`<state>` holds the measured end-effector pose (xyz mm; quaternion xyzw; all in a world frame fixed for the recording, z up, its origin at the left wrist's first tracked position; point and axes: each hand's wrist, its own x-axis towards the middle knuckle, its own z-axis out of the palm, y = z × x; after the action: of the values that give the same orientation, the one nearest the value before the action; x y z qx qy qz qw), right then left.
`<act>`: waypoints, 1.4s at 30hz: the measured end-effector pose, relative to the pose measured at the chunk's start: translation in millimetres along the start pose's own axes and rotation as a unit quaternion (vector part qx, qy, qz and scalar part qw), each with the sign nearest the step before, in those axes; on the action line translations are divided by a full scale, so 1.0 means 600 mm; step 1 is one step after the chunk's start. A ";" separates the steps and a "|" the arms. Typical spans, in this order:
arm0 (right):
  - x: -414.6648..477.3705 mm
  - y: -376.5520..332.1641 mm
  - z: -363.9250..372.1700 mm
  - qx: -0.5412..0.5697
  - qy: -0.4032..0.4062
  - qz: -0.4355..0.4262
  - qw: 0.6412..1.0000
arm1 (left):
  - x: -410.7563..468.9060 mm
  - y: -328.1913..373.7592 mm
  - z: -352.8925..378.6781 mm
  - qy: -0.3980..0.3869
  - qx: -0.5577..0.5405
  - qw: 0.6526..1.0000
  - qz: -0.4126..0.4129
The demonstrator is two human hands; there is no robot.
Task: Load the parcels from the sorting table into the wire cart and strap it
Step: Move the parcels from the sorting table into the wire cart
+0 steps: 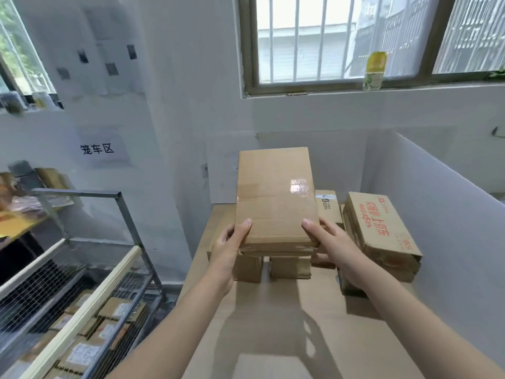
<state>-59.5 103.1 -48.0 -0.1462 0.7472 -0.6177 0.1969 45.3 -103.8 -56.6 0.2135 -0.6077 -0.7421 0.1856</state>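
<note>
Brown cardboard fills the middle of the view: a flat parcel (276, 198), taped across its top, is gripped at its near end by both hands. The left hand (228, 251) has its thumb pressed on the near left corner of the top face, and its fingers curl underneath out of sight. The right hand (332, 248) mirrors it at the near right corner, thumb on top and fingers wrapped under the edge. The flat parcel sits directly above two small boxes (290, 267) that stand side by side on the counter (273, 329). Whether it rests on them or is held just clear cannot be told. Just right of the right hand lies a red-printed box (382, 236), tilted on top of another carton. A labelled box (328, 206) shows behind the flat parcel's right edge. To the left, beside the counter and lower down, stands the wire cart (76, 192), with several loaded parcels (114, 313) lying flat inside it. A bottle (375, 71) stands on the window sill (355, 90) above.
</note>
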 end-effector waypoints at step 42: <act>-0.151 -0.028 0.114 0.020 -0.098 0.013 0.995 | -0.162 -0.051 -0.145 -0.028 0.074 0.994 0.072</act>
<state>52.5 82.4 -32.3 -0.1926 0.7135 -0.6126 0.2802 173.6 -117.6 -92.6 0.1615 -0.6800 -0.6852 0.2050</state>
